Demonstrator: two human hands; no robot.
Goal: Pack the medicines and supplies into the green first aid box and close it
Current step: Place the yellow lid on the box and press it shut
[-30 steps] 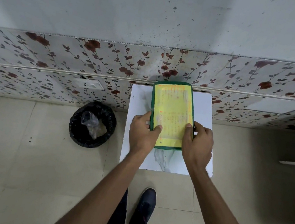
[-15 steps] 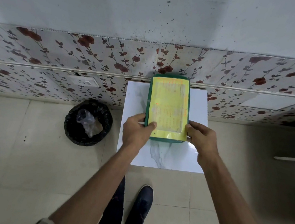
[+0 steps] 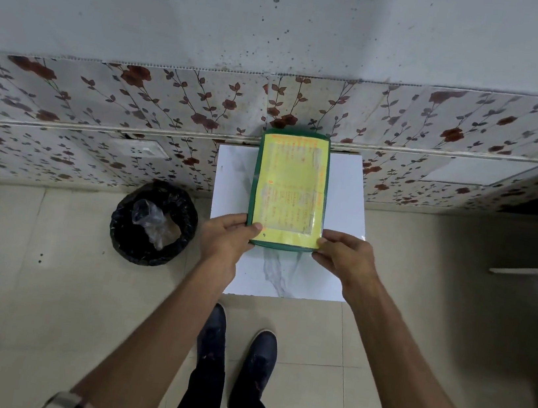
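The green first aid box (image 3: 289, 189) stands on a small white marble-patterned table (image 3: 342, 214) against the wall. Its lid is down and a yellow printed sheet covers the top. My left hand (image 3: 226, 237) grips the box's near left corner, thumb on the yellow sheet. My right hand (image 3: 344, 259) grips the near right corner with its fingertips. No loose medicines or supplies show; the inside of the box is hidden.
A round bin with a black liner (image 3: 154, 222) holding crumpled clear plastic stands on the tiled floor left of the table. A floral-tiled wall with a socket (image 3: 140, 149) runs behind. My two dark shoes (image 3: 238, 341) stand just before the table.
Both hands have slid down the box's sides from near its middle to its near corners. The camera has tilted, showing both shoes.
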